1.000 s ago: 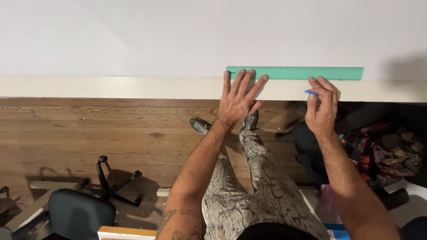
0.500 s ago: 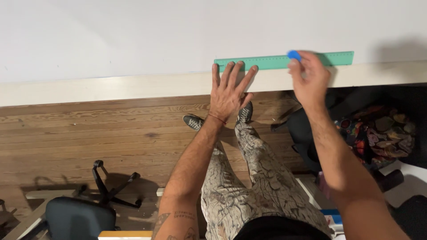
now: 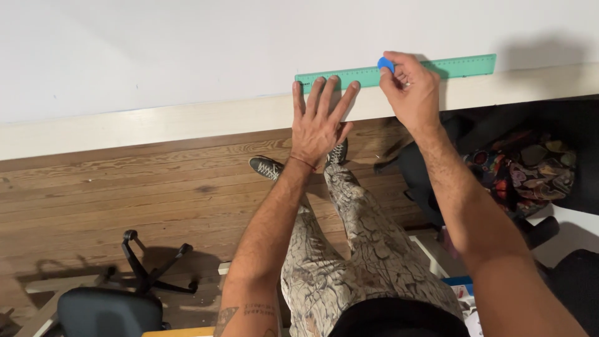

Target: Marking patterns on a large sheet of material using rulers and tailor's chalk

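Chair: one office chair (image 3: 109, 306) with dark seat and black star base stands at the far left on the wooden floor (image 3: 125, 187), well apart from my hands.
Shoes: two dark lace shoes; the left one (image 3: 267, 167) is seen whole, the other (image 3: 337, 153) is partly hidden behind my left hand.
Ruler: one long green ruler (image 3: 465, 65), thin and flat, with small marks along its edge. It lies flat against the white wall (image 3: 187, 50), just above the pale baseboard (image 3: 156, 122), slightly tilted, the right end higher.
Left hand: my left hand (image 3: 319, 122) is fully open, fingers (image 3: 317, 93) spread and straight. The fingertips press on the left end of the ruler; the palm lies over the baseboard. It grips nothing, it only pushes flat.
Right hand: my right hand (image 3: 412, 93) is closed in a pinch. Thumb and first fingers hold one small blue object (image 3: 385, 63), round in shape, which touches the ruler's upper edge near its middle. What kind of object it is I cannot tell.
Bag: one patterned, colourful bag (image 3: 530, 171) stands on the floor at the right, beside dark things; what is inside it I cannot see.
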